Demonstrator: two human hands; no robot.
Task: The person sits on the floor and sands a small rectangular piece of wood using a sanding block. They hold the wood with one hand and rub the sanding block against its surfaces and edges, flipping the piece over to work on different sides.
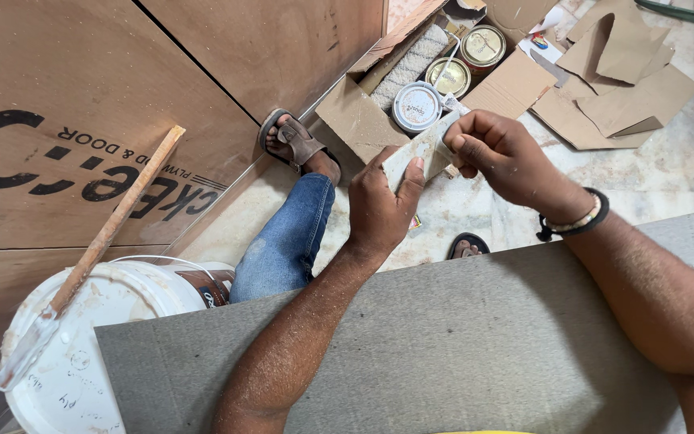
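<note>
Both hands grip a sandpaper sheet [419, 153]: left hand [379, 205] pinches its lower edge, right hand [496, 153] at 2 o'clock pinches the top. Folding or tearing step; next needs a firm pull.

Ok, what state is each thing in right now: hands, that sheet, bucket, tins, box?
Left hand: gripping the sheet's lower end.
Right hand: pinching the sheet's upper end.
Grey sheet: held off the grey board, between both hands.
White bucket: open, wooden stick leaning in it.
Tins: lids on.
Cardboard box: flaps open.
</note>
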